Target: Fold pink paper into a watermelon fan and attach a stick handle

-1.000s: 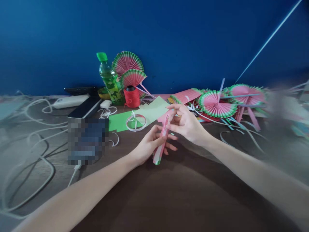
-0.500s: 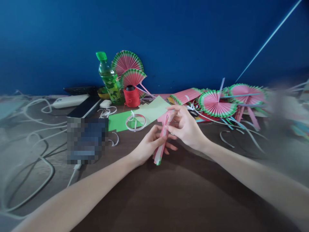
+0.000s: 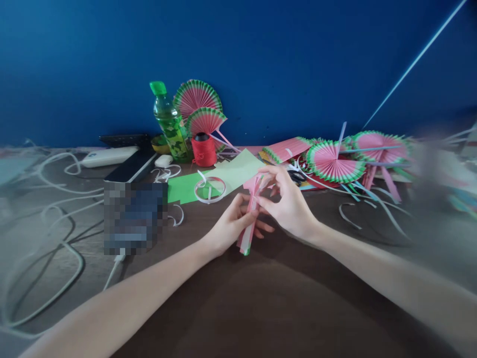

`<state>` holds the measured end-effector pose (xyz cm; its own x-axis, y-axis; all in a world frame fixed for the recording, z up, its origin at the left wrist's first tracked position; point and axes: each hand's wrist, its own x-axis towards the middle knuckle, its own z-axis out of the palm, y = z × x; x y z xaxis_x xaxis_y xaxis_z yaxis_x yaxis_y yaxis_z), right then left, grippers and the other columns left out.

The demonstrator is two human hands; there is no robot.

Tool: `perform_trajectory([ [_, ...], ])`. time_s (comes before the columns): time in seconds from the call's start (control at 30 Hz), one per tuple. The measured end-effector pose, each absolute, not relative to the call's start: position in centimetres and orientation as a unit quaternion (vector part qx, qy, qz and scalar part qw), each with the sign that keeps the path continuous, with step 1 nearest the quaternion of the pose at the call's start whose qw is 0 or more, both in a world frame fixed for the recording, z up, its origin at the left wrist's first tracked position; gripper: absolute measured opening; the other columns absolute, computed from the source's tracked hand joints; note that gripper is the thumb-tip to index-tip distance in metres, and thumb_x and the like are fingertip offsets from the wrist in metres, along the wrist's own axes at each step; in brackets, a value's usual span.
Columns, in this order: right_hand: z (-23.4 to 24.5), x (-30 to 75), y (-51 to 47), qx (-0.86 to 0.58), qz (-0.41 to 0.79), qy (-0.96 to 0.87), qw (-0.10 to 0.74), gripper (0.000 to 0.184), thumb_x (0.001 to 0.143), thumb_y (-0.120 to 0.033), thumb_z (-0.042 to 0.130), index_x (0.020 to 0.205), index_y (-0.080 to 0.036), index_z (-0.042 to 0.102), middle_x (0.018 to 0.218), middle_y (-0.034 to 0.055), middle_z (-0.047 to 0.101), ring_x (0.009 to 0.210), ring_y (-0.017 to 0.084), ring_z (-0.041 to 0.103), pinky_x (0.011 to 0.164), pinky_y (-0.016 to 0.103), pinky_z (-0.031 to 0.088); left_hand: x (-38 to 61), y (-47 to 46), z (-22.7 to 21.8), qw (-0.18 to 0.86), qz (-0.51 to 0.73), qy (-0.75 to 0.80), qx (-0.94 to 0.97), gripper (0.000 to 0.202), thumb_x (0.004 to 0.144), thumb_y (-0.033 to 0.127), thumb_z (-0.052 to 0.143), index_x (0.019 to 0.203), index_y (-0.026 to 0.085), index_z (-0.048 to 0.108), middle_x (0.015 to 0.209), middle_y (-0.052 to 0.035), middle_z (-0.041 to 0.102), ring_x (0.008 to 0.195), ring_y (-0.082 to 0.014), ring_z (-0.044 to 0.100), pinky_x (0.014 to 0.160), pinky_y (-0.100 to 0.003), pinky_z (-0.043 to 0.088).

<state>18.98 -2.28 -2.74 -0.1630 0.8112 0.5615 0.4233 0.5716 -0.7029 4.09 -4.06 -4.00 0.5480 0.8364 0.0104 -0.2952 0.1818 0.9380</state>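
Note:
A folded paper fan point(image 3: 246, 239), narrow and pink with a green-and-white lower end, slants between my two hands above the dark table. My left hand point(image 3: 233, 221) grips its middle, thumb on top and fingers behind. My right hand point(image 3: 285, 199) pinches the upper part between thumb and fingers; some of those fingertips are hidden. Beyond the hands lie a pale green sheet point(image 3: 238, 166) and a brighter green sheet point(image 3: 182, 185). A roll of narrow tape point(image 3: 210, 200) rests on the sheets.
A green bottle point(image 3: 167, 122), a red thread spool point(image 3: 204, 151) and upright round paper fans point(image 3: 197, 97) stand by the blue wall. More pink-green fans point(image 3: 331, 161) and black-handled scissors point(image 3: 297, 176) lie at right. A blurred-out phone point(image 3: 136, 219) and white cables point(image 3: 80, 263) are at left.
The lower end of the folded fan has shifted very slightly to the right. Both hands keep their grip on it, and the whole view has moved a little.

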Motion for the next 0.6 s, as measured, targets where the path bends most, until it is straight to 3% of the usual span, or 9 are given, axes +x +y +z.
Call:
perform_trajectory([
  [0.23,-2.37,19.10,-2.21,-0.442,0.188,-0.728,0.488,0.037,0.071,-0.015,0.059,0.105,-0.022,0.046,0.092,0.0026,0.057,0.082,0.016,0.057,0.069,0.032,0.045,4.12,-4.19,-3.68,0.716,0.376,0.272,0.522,0.019,0.083,0.022,0.053,0.090,0.017,0.036,0.103,-0.0109,0.063,0.068,-0.0147,0.067,0.052,-0.020,0.051],
  [0.6,-2.02,19.29,-2.05,-0.452,0.216,-0.724,0.475,0.031,0.076,-0.011,0.052,0.105,-0.020,0.048,0.081,0.0008,0.060,0.079,0.014,0.059,0.068,0.029,0.046,4.19,-4.20,-4.27,0.704,0.370,0.268,0.544,0.021,0.083,0.025,0.053,0.092,0.018,0.036,0.108,-0.0132,0.062,0.071,-0.0164,0.067,0.053,-0.022,0.051],
])
